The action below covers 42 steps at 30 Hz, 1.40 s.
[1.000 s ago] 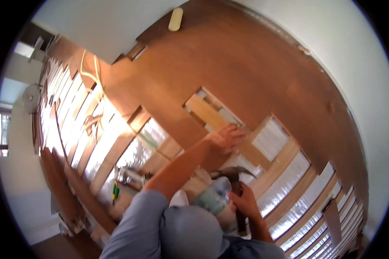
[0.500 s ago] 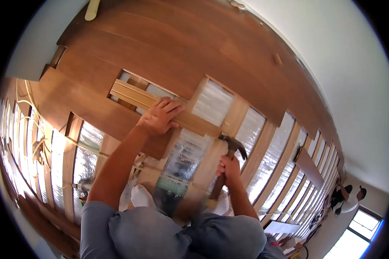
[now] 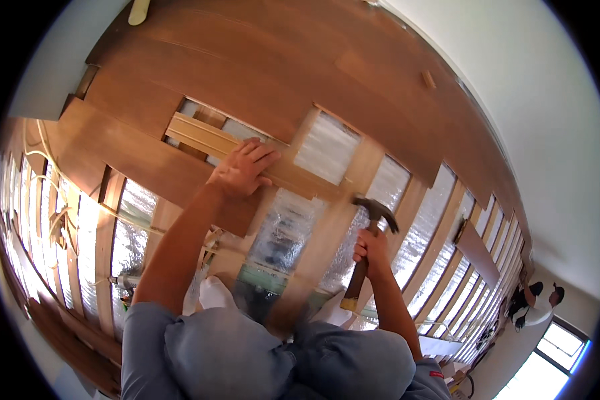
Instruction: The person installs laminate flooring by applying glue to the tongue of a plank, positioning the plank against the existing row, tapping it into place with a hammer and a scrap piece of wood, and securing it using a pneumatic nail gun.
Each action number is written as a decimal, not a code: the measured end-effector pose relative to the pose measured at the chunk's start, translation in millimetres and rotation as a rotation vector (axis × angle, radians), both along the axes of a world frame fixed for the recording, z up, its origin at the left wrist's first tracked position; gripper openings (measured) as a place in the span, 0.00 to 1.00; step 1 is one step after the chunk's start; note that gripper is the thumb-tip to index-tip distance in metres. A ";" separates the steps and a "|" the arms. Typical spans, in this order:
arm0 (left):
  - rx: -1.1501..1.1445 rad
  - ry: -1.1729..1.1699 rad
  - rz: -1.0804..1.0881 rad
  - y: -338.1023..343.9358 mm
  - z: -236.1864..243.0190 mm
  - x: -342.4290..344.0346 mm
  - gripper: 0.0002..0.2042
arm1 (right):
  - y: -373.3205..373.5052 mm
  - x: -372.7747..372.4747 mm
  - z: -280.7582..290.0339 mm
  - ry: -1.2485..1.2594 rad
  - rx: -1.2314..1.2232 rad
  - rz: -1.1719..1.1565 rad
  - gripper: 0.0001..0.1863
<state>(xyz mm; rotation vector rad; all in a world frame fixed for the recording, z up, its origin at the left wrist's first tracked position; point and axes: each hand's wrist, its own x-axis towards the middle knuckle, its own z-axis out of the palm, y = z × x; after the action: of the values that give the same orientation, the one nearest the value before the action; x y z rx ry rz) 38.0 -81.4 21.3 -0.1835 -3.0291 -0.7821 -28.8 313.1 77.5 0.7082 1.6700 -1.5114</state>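
My left hand (image 3: 247,168) lies on a narrow light-wood plank (image 3: 203,137), fingers stretched across it and thumb apart. This plank sits in the gap between dark brown floorboards (image 3: 213,87) and bridges open floor framing. In my right hand (image 3: 372,247) is a claw hammer (image 3: 357,279), gripped around the handle below the head. The hammer head is just right of the plank's right end, apart from it in the picture, and its claw points right. Under my left wrist, the end of another brown floorboard (image 3: 227,210) is partly covered.
Pale wooden joists (image 3: 417,217) run with silvery foil (image 3: 327,150) between them. Loose cables (image 3: 50,157) cross the left side. A loose brown board (image 3: 477,253) lies across joists at right. Another person (image 3: 537,303) is at the far right near a window (image 3: 553,353).
My right hand and the hammer have moved right and slightly up in the picture, away from the plank's end. My left hand stays on the plank.
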 end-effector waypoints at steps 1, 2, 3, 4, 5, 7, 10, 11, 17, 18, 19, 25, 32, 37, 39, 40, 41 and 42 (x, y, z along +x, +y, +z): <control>-0.011 0.007 -0.008 0.8 -0.7 4.0 0.31 | 8.2 3.2 -6.6 0.064 -0.015 -0.101 0.10; -0.041 0.006 -0.008 -3.3 -0.5 8.7 0.32 | 7.9 11.8 -14.1 0.135 0.005 -0.269 0.11; -0.064 0.060 -0.036 -0.6 -5.0 2.3 0.32 | 17.3 18.0 -34.5 0.208 0.063 -0.383 0.12; -0.106 0.082 -0.057 0.3 -13.4 5.2 0.33 | 0.6 27.3 -30.3 0.177 -0.006 -0.390 0.12; -0.125 0.090 -0.090 -1.3 -21.3 6.7 0.33 | -10.6 34.5 -27.8 0.030 -0.087 -0.276 0.10; -0.095 0.055 -0.115 -0.9 -13.8 -7.7 0.33 | -57.1 27.4 17.7 -0.133 -0.177 0.259 0.09; -0.053 0.057 -0.086 -1.2 -11.8 -0.4 0.32 | -106.4 54.2 55.2 0.024 -0.211 0.620 0.08; -0.011 0.101 -0.065 -2.8 -14.4 6.8 0.32 | -109.4 65.7 65.5 -0.014 -0.306 0.441 0.08; 0.049 0.004 -0.082 -0.7 -6.6 -4.5 0.33 | -12.2 3.4 12.5 0.226 -0.085 -0.207 0.07; 0.074 0.015 -0.103 3.2 -9.1 -9.8 0.33 | 10.5 1.2 -2.6 0.250 -0.034 -0.295 0.07; 0.027 0.043 -0.089 6.0 -14.5 -11.7 0.33 | 17.3 4.8 -11.1 0.282 0.026 -0.344 0.08; 0.043 0.084 -0.034 -6.9 1.1 3.1 0.33 | -3.1 15.5 -13.8 0.089 0.092 -0.147 0.10; 0.074 0.046 -0.014 5.3 1.6 -1.1 0.33 | 16.7 5.2 15.3 0.194 -0.065 -0.348 0.08; 0.036 0.082 -0.010 4.5 1.0 -3.3 0.31 | -27.5 18.6 -8.7 -0.094 -0.046 -0.044 0.08; 0.008 0.071 -0.007 3.4 -0.6 2.7 0.32 | -11.3 9.5 2.3 -0.104 -0.065 -0.006 0.08; -0.011 0.069 0.006 -4.0 -0.3 2.2 0.32 | -11.2 13.6 5.1 -0.064 -0.015 -0.015 0.08; 0.001 0.102 -0.024 -0.2 -3.8 2.9 0.32 | 5.4 15.4 -1.2 0.036 -0.064 -0.040 0.10; -0.010 0.126 -0.044 -1.8 -5.4 4.6 0.32 | 14.1 16.9 -1.3 0.032 -0.068 -0.190 0.12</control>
<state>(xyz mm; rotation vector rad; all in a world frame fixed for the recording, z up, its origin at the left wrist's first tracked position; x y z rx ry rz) 42.6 -83.2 15.9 -0.2898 -2.9200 -0.7285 -11.9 327.3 76.2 0.8291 1.6030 -1.7116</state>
